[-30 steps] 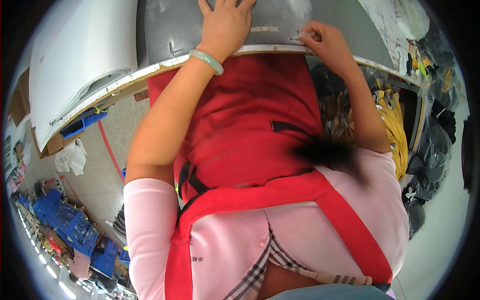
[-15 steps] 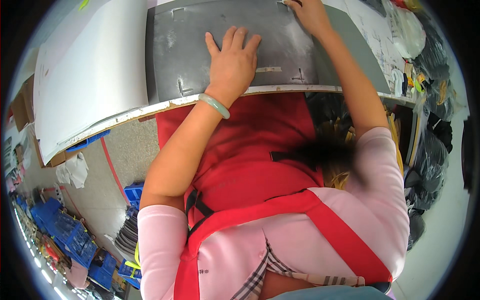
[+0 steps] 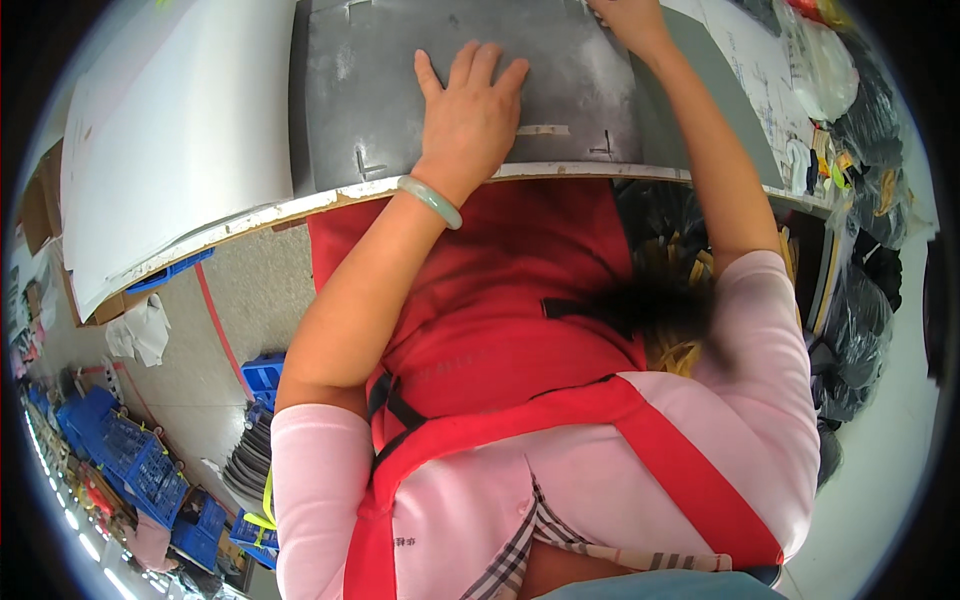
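Note:
My left hand (image 3: 468, 125) lies flat with spread fingers on a dark grey rectangular board (image 3: 380, 90), a pale green bangle (image 3: 430, 202) round its wrist. The board has L-shaped marks near its corners, among them a near-left mark (image 3: 368, 165) and a near-right mark (image 3: 603, 145), plus whitish smudges. A short beige strip (image 3: 543, 130) sits by its near edge. At the board's far right corner, my right hand (image 3: 632, 25) has its fingers bent together. The frame's upper edge cuts them, so what they pinch cannot be made out. Beneath the board is a larger grey-green sheet (image 3: 700, 110).
White sheets (image 3: 180, 120) cover the table's left part, curling at the near edge. Clear and black plastic bags (image 3: 865, 110) crowd the right side. Blue crates (image 3: 125, 440) and a stack of dark sheets (image 3: 250, 460) stand on the floor to the left.
The table and board sit slightly higher in the picture. My right hand stays by the far right corner, its fingertips now partly out of view. My left hand remains spread on the board.

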Demonstrator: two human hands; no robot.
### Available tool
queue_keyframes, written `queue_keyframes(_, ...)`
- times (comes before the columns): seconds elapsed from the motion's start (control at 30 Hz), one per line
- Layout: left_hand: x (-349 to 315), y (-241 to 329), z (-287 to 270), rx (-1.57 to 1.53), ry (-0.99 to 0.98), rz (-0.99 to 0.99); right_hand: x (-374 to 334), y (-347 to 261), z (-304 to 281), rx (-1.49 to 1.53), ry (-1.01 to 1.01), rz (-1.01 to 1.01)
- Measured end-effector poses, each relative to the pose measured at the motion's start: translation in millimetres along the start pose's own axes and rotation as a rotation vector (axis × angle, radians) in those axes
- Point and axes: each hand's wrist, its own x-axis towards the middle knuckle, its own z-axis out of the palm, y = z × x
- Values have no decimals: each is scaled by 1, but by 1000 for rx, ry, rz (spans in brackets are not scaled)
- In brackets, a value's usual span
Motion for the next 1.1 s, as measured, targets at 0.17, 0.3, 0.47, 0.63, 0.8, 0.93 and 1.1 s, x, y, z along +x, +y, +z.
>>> queue_keyframes(0.17,-1,-1,-2,28,-24,-8,15,-1,2,18,-147,129)
queue_keyframes(0.3,-1,1,0,33,-23,-5,15,-9,-15,196,-204,307)
queue_keyframes(0.47,-2,2,1,18,-32,-6,15,4,-4,235,-151,337)
queue_keyframes(0.63,-3,-1,0,-18,-26,-9,16,-16,0,65,-158,331)
queue_keyframes(0.8,-3,1,3,0,-31,-5,29,1,-14,158,-338,311)
queue_keyframes(0.93,-2,-1,1,-15,-56,-8,34,-27,-6,128,-159,141)
queue_keyframes(1.1,-4,-2,2,-6,-32,-33,29,-121,48,295,-294,-68)
